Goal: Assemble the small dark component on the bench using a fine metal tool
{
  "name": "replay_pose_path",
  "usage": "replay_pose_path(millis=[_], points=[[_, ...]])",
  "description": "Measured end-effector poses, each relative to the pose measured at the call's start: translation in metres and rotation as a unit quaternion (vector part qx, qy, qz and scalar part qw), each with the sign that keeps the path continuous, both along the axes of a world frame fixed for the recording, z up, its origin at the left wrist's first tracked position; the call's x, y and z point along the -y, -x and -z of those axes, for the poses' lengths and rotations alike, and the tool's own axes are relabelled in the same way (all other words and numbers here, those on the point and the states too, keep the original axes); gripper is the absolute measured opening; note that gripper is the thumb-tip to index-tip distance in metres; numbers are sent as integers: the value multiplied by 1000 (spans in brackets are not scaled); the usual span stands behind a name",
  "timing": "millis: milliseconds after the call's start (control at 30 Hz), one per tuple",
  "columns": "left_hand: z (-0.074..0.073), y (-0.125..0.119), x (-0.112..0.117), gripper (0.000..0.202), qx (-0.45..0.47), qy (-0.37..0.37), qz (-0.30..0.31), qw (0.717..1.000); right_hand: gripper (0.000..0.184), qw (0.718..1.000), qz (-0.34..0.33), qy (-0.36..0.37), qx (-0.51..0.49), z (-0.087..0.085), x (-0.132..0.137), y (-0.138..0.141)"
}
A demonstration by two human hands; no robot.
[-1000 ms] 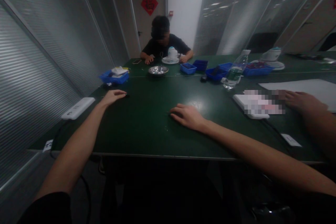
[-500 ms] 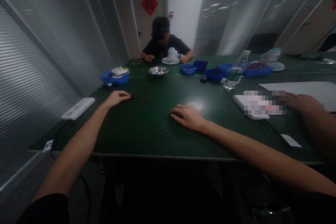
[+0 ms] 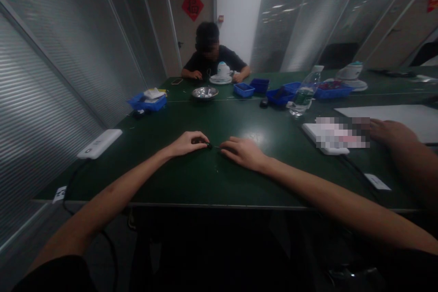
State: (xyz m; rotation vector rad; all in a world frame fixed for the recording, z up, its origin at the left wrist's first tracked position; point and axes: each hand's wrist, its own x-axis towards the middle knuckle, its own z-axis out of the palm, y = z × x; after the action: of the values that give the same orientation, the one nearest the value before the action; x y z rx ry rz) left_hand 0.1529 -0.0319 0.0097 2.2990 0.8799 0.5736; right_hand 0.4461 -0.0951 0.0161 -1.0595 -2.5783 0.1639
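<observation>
Between the thumb and fingers of my left hand is a small dark piece, too small to name. My right hand rests on the green table and pinches a thin, pale, pin-like piece that points left. The dark piece and the tip of the thin piece are close together, and I cannot tell whether they touch. Both hands are over the middle of the table, a short way apart.
A metal bowl stands beyond my hands. Blue trays and a water bottle stand at the back right, another blue tray at the left. White power strips lie on the table. Another person's hand is at the right; someone sits opposite.
My left hand has moved right and slightly nearer with the small dark piece, up to my right hand. My right hand has hardly moved.
</observation>
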Motion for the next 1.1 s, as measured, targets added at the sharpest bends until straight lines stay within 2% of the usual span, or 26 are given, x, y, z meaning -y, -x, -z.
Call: replay_pose_path(millis=[400, 567, 700, 833, 900, 1100], points=[[-1, -23, 16, 27, 28, 38, 52, 998, 37, 1000, -19, -14, 0, 3, -2, -1], [0, -29, 20, 28, 27, 10, 47, 998, 36, 1000, -15, -20, 5, 5, -2, 0], [-2, -28, 21, 41, 22, -23, 50, 998, 35, 1000, 18, -15, 0, 6, -3, 0], [0, -27, 20, 59, 19, -39, 26, 999, 33, 998, 61, -6, -1, 5, -2, 1], [2, -27, 19, 56, 12, -44, 24, 999, 32, 996, 87, 1, 2, 2, -2, 1], [5, -29, 17, 30, 4, -52, 31, 998, 32, 989, 142, 22, 12, -2, -2, 2]])
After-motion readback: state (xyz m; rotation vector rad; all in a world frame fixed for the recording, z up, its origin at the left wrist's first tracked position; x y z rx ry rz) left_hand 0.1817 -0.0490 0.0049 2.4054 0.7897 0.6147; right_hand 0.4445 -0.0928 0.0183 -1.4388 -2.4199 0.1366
